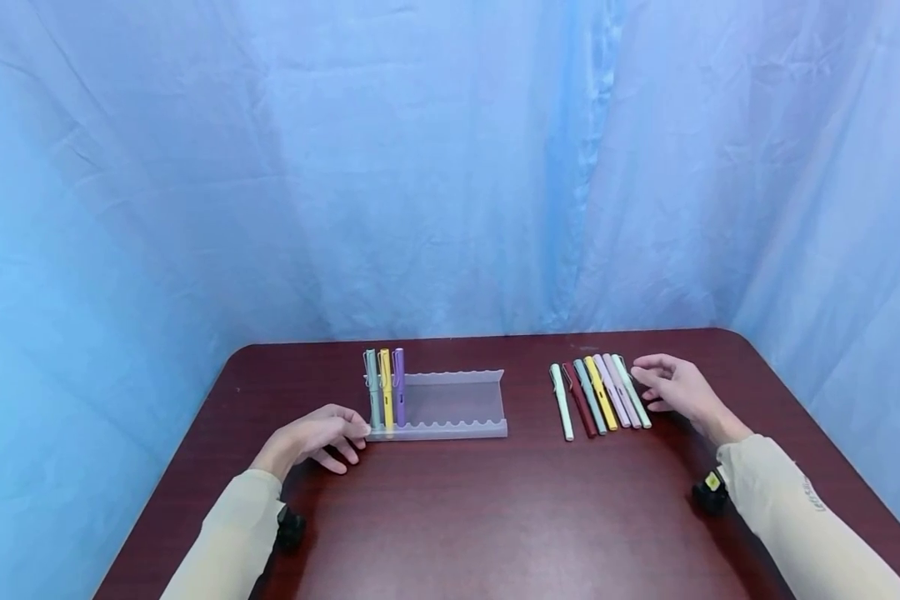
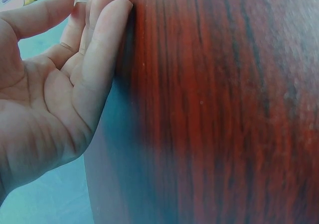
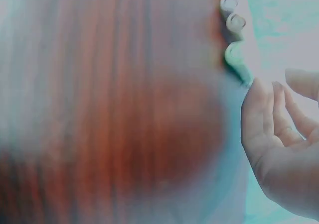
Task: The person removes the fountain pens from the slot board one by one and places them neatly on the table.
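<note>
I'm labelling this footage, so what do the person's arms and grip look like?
The left grip and right grip are ungloved. The left sleeve and right sleeve are cream, the right with small dark markings. Each bears a black wrist device, the right one marked yellow.

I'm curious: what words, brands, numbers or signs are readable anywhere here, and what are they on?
Nothing is readable.
Right sleeve: a row of dark marks, perhaps lettering, too small to read.
Black wrist device: a yellow patch, too small to make out any sign.
Pens and clear holder: no legible text.
</note>
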Tool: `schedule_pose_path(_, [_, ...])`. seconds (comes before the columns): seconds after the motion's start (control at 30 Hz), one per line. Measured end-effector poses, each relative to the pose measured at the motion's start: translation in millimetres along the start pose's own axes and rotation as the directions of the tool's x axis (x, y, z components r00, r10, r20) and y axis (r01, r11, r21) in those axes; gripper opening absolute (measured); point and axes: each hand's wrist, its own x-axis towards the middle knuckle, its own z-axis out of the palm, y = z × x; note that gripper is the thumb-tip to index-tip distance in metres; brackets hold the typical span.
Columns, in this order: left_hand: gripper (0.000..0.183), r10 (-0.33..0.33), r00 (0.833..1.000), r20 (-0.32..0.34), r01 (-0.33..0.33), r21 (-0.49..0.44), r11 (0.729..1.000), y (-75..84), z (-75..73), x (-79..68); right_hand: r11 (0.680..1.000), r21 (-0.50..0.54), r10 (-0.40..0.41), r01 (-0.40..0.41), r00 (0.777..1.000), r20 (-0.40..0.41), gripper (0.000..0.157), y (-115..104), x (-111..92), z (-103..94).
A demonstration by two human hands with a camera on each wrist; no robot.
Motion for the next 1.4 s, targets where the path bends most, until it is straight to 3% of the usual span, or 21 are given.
schedule_pose_path(0.23, [0.019,0.0,1.0,-0.016,0.0,0.011,1.0,0.0,-6.6,-5.7,0.973,-0.11,-0.208,0.204,0.978,-0.02,0.042,-40.7,-3.9,26.6])
schedule_pose_path(0.57, [0.02,0.033,0.999,0.022,-0.034,0.017,0.999,-2.5,4.0,3.1,0.949,0.134,-0.298,0.285,0.951,0.087,0.036,-83.6,-12.2,79.9])
schedule_pose_path(0.93, [0.02,0.017,1.0,-0.001,-0.017,0.014,1.0,-1.2,-0.8,-2.4,0.897,0.378,-0.335,0.229,0.91,0.245,0.045,-111.6,-7.2,160.2])
schedule_pose_path(1.2, [0.02,0.021,1.0,-0.012,-0.02,0.013,1.0,1.5,-3.2,-2.5,0.847,0.506,-0.332,0.165,0.906,0.26,0.046,-130.0,-3.6,207.7])
schedule_pose_path(1.4, [0.021,0.021,1.0,-0.008,-0.02,0.009,1.0,-4.1,2.2,-4.9,0.834,0.542,-0.31,0.102,0.9,0.307,0.055,-135.8,-7.2,243.5])
